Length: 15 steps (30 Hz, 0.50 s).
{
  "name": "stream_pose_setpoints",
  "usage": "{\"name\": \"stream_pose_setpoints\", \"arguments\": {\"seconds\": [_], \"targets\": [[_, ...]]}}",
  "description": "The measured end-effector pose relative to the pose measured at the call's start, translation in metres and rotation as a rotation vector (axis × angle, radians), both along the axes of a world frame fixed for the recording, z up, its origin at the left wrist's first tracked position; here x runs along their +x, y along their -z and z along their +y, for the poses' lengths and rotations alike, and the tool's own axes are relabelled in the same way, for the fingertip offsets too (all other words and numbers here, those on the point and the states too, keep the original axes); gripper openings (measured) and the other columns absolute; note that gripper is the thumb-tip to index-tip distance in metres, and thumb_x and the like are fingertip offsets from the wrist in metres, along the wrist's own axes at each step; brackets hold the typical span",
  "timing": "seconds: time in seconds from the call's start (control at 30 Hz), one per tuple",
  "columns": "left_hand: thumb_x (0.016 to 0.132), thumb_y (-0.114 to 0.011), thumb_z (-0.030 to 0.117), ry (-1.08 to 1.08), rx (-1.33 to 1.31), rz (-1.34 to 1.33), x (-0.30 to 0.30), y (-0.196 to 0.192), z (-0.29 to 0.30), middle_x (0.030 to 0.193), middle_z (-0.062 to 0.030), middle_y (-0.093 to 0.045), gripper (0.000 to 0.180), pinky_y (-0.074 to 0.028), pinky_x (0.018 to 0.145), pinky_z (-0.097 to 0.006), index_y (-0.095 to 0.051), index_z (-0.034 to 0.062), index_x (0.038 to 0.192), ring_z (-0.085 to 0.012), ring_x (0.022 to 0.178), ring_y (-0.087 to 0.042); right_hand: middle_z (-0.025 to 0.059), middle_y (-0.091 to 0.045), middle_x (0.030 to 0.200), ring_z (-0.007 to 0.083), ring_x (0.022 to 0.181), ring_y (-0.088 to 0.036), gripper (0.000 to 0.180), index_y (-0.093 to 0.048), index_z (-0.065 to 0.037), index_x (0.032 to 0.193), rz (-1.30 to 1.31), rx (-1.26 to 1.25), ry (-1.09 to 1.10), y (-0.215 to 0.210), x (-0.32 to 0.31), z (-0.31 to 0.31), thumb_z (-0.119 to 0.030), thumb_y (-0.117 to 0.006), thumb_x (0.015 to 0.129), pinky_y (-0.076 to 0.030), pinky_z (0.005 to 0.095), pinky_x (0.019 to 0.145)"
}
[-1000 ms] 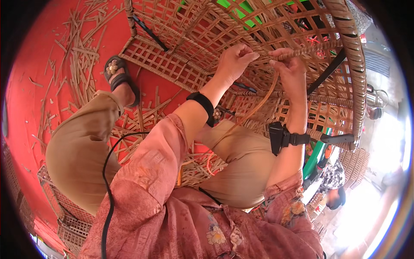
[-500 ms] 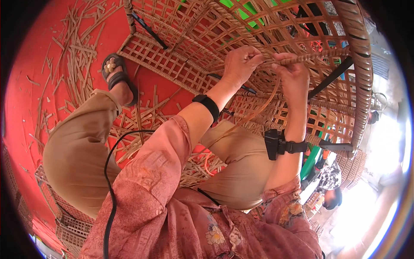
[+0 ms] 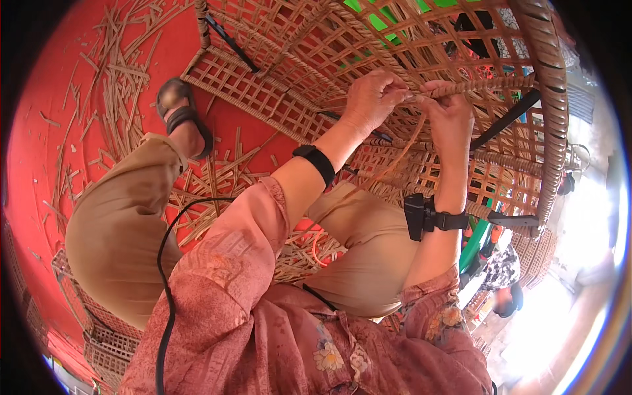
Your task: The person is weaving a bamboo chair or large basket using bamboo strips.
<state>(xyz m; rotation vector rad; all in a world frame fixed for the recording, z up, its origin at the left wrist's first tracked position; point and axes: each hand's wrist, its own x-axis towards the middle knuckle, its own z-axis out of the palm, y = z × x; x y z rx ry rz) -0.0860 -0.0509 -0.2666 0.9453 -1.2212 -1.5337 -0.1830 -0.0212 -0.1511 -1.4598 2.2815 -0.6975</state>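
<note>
A large open-weave rattan frame [image 3: 263, 99] with cord-wrapped ribs leans in front of me. My left hand [image 3: 372, 99] is closed in a pinch at the end of a wrapped rib [image 3: 490, 85]. Close beside it, my right hand [image 3: 451, 122] pinches the same rib from the right, thumb and fingers pressed together. A thin tan rattan strip [image 3: 405, 155] runs from between the fingers down toward my knee. The fingertips partly hide where strip and rib meet. Black bands circle both wrists.
Loose cane offcuts [image 3: 122, 85] litter the red floor covering [image 3: 59, 164]. A dark metal bar [image 3: 507, 118] crosses the weave beside my right hand. A black cable [image 3: 164, 283] runs along my left sleeve. Another person [image 3: 503, 276] is at the far right, near more woven pieces [image 3: 536, 253].
My left hand has shifted slightly right, its fingertips nearer the right hand. The right hand stays nearly in place on the rib. My left foot has moved a little.
</note>
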Motion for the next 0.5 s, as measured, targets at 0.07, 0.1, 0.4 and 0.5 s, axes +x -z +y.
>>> {"name": "stream_pose_setpoints", "arguments": {"seconds": [0.07,0.1,0.4,0.5], "targets": [[0.078,-0.072,0.013,-0.01,0.07,-0.027,0.002,-0.003,0.005,0.088,-0.0078,-0.058,0.019,-0.047,0.069,-0.028,-0.063,-0.0006,0.087,-0.0145,0.074,-0.055,0.0042,-0.065,0.076,0.0094,0.069,-0.059,0.018,-0.065,-0.002,0.092,-0.023,-0.011,0.006,0.0,0.004,-0.001,-0.002,-0.067,0.074,-0.046,0.0241,0.063],[0.078,-0.072,0.013,-0.012,0.116,-0.051,0.0,-0.001,0.009,0.089,-0.0079,-0.058,0.02,-0.047,0.069,-0.028,-0.062,-0.0006,0.089,-0.0144,0.075,-0.055,0.0043,-0.065,0.077,0.0094,0.069,-0.059,0.018,-0.065,-0.001,0.092,-0.031,-0.017,0.009,-0.001,0.005,-0.001,-0.002,-0.067,0.074,-0.046,0.0239,0.063],[0.08,-0.07,0.011,-0.061,0.33,0.134,-0.016,-0.004,0.026,0.09,-0.0065,-0.058,0.026,-0.048,0.072,-0.027,-0.058,-0.0002,0.1,-0.0139,0.082,-0.055,0.0061,-0.067,0.082,0.0087,0.072,-0.061,0.02,-0.064,0.001,0.096,-0.092,-0.036,0.026,0.001,0.003,0.0,-0.002,-0.067,0.076,-0.047,0.0226,0.065],[0.08,-0.069,0.011,-0.066,0.263,0.082,-0.015,-0.002,0.025,0.091,-0.0073,-0.058,0.027,-0.048,0.073,-0.028,-0.059,-0.0004,0.102,-0.0143,0.082,-0.056,0.0065,-0.068,0.083,0.0095,0.073,-0.062,0.019,-0.064,0.001,0.095,-0.098,-0.05,0.01,0.005,0.0,-0.002,-0.001,-0.066,0.076,-0.048,0.0228,0.066]]}}
